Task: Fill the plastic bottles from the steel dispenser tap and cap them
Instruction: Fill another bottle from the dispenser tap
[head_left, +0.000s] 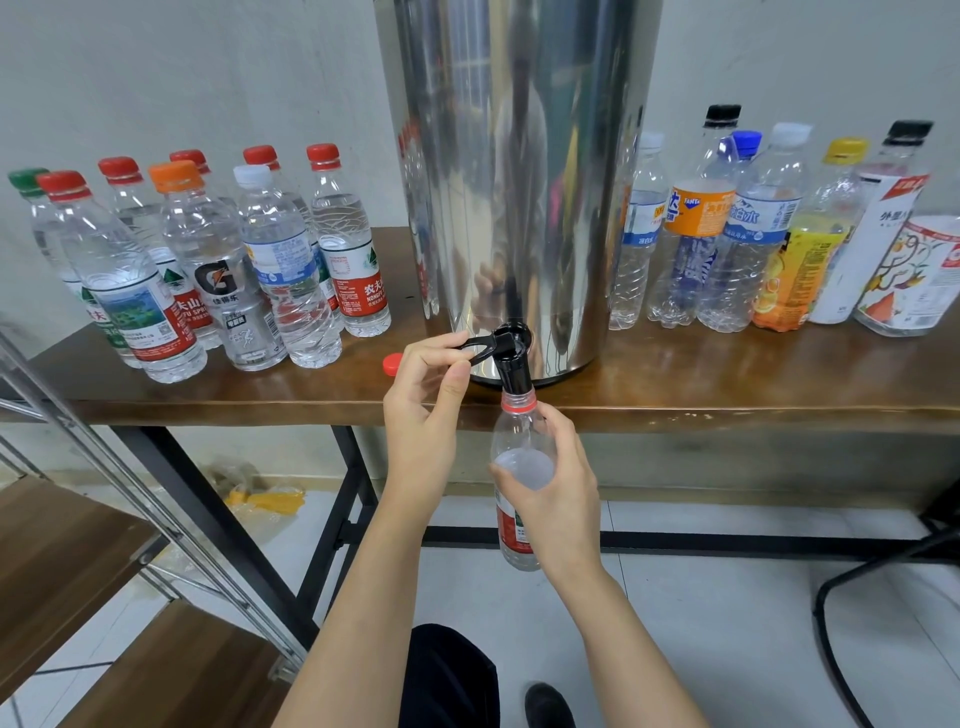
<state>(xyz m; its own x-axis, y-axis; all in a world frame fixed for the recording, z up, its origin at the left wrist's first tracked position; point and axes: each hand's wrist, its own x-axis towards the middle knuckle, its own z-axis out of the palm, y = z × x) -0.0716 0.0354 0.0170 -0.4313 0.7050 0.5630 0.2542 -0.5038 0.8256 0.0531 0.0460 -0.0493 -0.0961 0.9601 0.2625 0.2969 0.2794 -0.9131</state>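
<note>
A tall steel dispenser (519, 171) stands on the wooden table (727, 384), its black tap (511, 358) jutting over the front edge. My left hand (428, 395) pinches the tap's black lever between thumb and fingers. My right hand (550, 478) grips a clear plastic bottle (511, 441) with a red neck ring and red label, held upright with its open mouth right under the spout. A loose red cap (393, 364) lies on the table just left of my left hand.
Several capped, water-filled bottles (208, 270) stand at the table's left. Several capped, mostly empty bottles (753, 234) stand at the right. A metal-framed wooden shelf unit (104, 545) is at the lower left. Black chair legs (883, 571) are at the right on the tiled floor.
</note>
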